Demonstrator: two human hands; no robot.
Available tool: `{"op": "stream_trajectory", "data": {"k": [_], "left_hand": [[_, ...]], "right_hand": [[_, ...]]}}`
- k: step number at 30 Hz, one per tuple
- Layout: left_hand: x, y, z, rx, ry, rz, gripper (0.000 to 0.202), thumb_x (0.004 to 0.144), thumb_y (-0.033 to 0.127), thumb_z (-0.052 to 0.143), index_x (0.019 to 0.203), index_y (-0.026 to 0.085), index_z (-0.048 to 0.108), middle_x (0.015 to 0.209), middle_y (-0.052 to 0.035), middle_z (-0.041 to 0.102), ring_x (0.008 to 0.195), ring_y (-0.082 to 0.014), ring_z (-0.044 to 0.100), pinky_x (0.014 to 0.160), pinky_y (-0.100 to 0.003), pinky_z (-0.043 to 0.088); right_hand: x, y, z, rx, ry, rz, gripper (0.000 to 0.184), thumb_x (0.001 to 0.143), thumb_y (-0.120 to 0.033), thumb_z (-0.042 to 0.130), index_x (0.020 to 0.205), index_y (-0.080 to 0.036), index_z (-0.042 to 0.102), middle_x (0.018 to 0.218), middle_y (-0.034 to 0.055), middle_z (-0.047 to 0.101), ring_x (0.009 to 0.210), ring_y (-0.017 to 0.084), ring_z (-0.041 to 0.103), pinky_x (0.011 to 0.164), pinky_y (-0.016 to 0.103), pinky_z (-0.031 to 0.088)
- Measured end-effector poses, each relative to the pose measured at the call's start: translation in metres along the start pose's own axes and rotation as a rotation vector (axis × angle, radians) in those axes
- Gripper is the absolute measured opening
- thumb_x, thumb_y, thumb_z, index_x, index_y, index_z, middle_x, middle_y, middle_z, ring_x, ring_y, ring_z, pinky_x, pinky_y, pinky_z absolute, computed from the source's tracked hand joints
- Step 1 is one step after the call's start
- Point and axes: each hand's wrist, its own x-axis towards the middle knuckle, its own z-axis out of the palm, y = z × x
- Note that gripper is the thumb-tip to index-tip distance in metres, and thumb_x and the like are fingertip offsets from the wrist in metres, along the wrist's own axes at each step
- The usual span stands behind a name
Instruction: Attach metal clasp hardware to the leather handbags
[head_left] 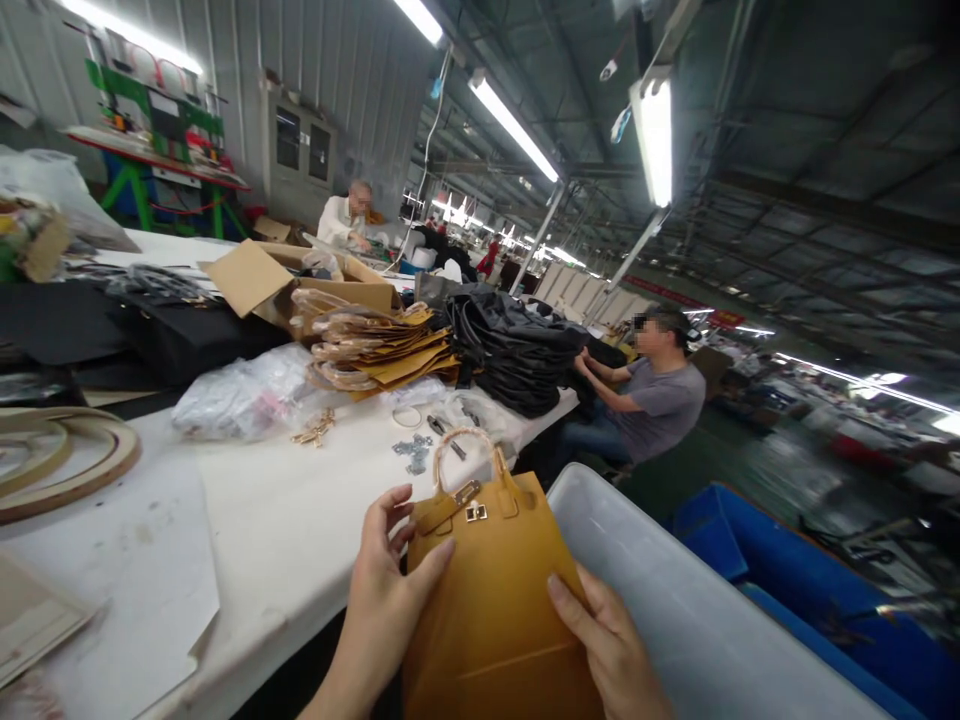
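Handbag [499,600], smooth, mustard, flat-sided; arched, wrapped handle [459,432]; metallic clasp [476,513]. Left hand [396,570], right hand [609,632]: fingers grasping opposite edges.

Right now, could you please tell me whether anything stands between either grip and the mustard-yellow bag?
Nothing visible does. The right grip holds the mustard-yellow bag at its right edge, and the left grip is at its upper left edge, thumb over the front. The pale bin lies beyond the bag, not between.

Tan bag [495,590]: lower end cut off | right hand [616,645]: fingers partly behind bag | grey pieces [415,453]: too small to tell
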Motion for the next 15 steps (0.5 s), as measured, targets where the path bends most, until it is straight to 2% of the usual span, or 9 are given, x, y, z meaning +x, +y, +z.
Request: {"op": "stream_trajectory", "data": {"k": [2,4,9,13,15], "left_hand": [[0.0,-0.003,-0.003,0.051,0.026,-0.027,0.078,0.071,0.047,0.086,0.137,0.027,0.05,0.152,-0.013,0.047,0.141,-0.0337,0.049,0.12,-0.054,0.042],[-0.001,0.0,-0.005,0.058,0.009,-0.07,0.085,0.07,0.048,0.087,0.142,0.025,0.048,0.155,-0.0147,0.047,0.144,-0.0361,0.048,0.122,-0.056,0.041],[-0.006,0.016,-0.003,-0.127,-0.175,-0.231,0.083,0.079,0.05,0.081,0.147,0.026,0.041,0.142,-0.0131,0.064,0.128,-0.0336,0.064,0.111,-0.05,0.051],[-0.009,0.02,-0.001,-0.16,-0.129,-0.19,0.082,0.085,0.048,0.077,0.152,0.03,0.034,0.142,-0.0109,0.065,0.127,-0.0307,0.065,0.108,-0.045,0.051],[-0.009,0.02,-0.003,-0.085,-0.123,-0.128,0.072,0.087,0.046,0.076,0.148,0.03,0.042,0.14,-0.0096,0.065,0.125,-0.0287,0.065,0.106,-0.041,0.05]], "right_hand": [[-0.001,0.004,-0.001,0.023,-0.046,0.017,0.049,0.096,-0.051,0.068,0.137,-0.023,0.069,0.134,0.0122,0.072,0.128,0.036,0.065,0.109,0.05,0.053],[-0.002,0.008,-0.001,0.042,-0.055,0.016,0.049,0.097,-0.05,0.067,0.138,-0.024,0.068,0.135,0.0118,0.072,0.13,0.036,0.063,0.111,0.05,0.052],[-0.002,0.014,0.0,0.082,-0.032,0.028,0.049,0.097,-0.046,0.068,0.141,-0.026,0.066,0.137,0.0106,0.071,0.134,0.035,0.061,0.113,0.051,0.05],[0.0,0.014,0.004,0.112,-0.021,0.032,0.05,0.095,-0.049,0.069,0.139,-0.025,0.068,0.133,0.0117,0.073,0.13,0.036,0.064,0.111,0.052,0.051],[0.0,0.015,0.006,0.1,-0.013,0.03,0.05,0.095,-0.05,0.069,0.137,-0.025,0.069,0.132,0.0118,0.074,0.128,0.037,0.065,0.109,0.053,0.053]]}}
